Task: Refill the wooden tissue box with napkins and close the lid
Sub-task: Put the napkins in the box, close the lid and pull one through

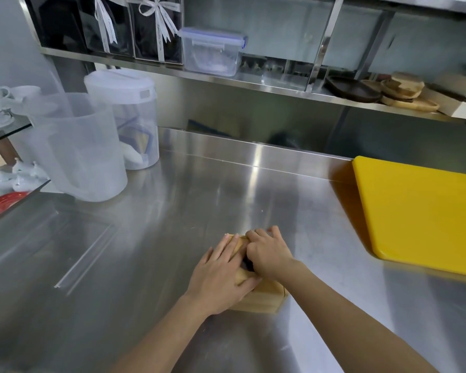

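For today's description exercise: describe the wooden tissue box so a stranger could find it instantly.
Start at the steel counter, left of the yellow cutting board. Near its front edge, both hands lie on a low wooden tissue box. It is the counter's only wooden item; the jugs are plastic.

A brushed stainless-steel counter (189,211) with a low raised lip along its back edge carries everything here. Near the front edge, about midway across, sits a pale wooden rectangular tissue box (258,300). At the right edge lies a flat bright-yellow plastic cutting board (420,211), reaching back to the lip. In the back left corner stand two translucent white plastic jugs, the nearer lidless one (78,152) just beside the lidded one (129,114).
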Demonstrator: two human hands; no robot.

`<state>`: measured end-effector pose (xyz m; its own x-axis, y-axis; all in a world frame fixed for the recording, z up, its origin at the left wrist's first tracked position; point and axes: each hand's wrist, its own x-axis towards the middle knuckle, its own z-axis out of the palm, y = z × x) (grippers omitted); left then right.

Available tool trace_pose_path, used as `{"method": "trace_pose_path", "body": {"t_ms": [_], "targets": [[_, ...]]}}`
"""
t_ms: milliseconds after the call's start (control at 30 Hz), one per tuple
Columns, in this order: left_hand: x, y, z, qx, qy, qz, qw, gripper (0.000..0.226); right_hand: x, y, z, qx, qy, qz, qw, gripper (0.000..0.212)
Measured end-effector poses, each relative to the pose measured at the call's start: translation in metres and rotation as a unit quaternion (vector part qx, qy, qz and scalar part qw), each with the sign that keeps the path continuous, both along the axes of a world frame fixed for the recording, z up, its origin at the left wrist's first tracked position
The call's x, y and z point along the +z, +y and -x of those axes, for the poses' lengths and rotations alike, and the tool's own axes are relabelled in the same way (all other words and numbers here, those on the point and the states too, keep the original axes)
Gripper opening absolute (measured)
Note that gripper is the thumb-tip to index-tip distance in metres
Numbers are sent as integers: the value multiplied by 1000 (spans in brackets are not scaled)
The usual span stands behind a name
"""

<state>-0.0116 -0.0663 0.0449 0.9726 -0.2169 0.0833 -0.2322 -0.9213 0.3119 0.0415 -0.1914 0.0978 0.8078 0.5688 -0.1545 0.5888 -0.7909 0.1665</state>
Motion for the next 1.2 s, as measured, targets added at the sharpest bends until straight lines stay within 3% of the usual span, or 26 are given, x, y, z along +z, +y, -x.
{"method": "trace_pose_path", "body": {"t_ms": [267,467,733,833,1033,1100,1200], "targets": [[0,0,0,4,-6,9,1000,87,-3,7,-1,10,50,220,974,47],[7,-1,1,8,1,30,1000,83,-5,4,-3,-11,4,62,998,34],[8,-2,2,14,20,23,999,72,-10,-2,-10,37,-14,8,999,28],[9,-1,2,15,28,26,999,76,-12,-6,-11,77,-63,-25,995,16],[8,-1,0,15,29,26,999,78,-21,-18,-10,117,-134,-124,976,27],[7,-1,0,18,30,31,999,77,-20,-21,-10,109,-129,-142,975,34],[7,-2,1,20,33,32,999,79,-19,-25,-7,117,-96,-188,970,20]]}}
